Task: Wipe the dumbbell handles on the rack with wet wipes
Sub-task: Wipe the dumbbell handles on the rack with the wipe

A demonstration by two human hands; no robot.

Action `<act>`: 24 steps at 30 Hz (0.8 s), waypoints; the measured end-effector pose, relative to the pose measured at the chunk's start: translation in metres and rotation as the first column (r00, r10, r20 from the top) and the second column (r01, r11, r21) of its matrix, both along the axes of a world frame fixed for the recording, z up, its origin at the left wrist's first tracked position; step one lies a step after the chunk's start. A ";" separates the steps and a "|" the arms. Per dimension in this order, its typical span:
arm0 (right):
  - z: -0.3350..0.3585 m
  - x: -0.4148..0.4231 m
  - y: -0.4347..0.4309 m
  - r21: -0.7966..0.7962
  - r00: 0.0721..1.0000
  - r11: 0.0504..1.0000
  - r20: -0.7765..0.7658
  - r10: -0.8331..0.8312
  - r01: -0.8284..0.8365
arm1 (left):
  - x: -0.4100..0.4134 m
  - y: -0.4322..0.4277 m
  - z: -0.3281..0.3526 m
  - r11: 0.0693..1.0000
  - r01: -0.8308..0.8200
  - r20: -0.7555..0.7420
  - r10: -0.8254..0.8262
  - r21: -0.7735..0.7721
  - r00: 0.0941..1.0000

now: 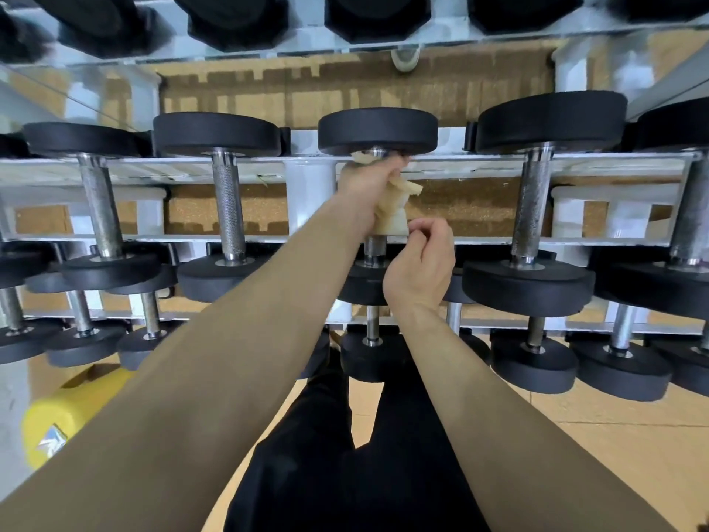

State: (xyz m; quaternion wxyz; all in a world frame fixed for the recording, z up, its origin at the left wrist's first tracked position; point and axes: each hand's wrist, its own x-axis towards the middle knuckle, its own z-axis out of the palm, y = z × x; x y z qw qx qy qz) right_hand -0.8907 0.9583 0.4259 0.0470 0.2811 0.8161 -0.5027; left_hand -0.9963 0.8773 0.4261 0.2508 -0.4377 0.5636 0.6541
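A white rack [310, 186] holds rows of black dumbbells with steel handles. On the middle row, my left hand [368, 186] grips a pale wet wipe [393, 213] wrapped round the handle of the centre dumbbell [378, 130], high up near its far plate. Only the handle's lower end [374, 249] shows below the wipe. My right hand [422, 263] is just below and to the right, its fingers curled and its fingertips at the wipe's lower corner. Bare knurled handles stand to the left [228, 209] and to the right [531, 209].
A lower row of smaller dumbbells [533, 364] runs along the bottom, and an upper row [238, 17] along the top. A yellow container [65, 416] stands on the floor at the lower left. My legs in black trousers [345, 455] are below, on a tan floor.
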 end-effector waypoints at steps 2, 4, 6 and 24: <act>0.000 -0.001 0.001 0.011 1.000 1.000 0.007 0.007 -0.007 | 0.016 0.010 -0.002 0.971 0.078 -0.037 -0.089 -0.225 0.995; 0.001 0.000 0.001 0.018 1.000 1.000 0.023 0.005 -0.006 | 0.038 0.011 -0.001 0.873 0.306 -0.002 -0.332 -0.379 0.943; 0.002 -0.001 0.001 0.028 1.000 1.000 0.024 0.004 -0.004 | 0.055 0.006 -0.005 0.752 0.530 0.054 -0.556 -0.393 0.829; 0.000 -0.002 0.002 0.025 0.996 0.996 0.042 0.080 -0.081 | 0.006 -0.019 -0.013 0.938 0.037 -0.065 -0.016 0.345 0.998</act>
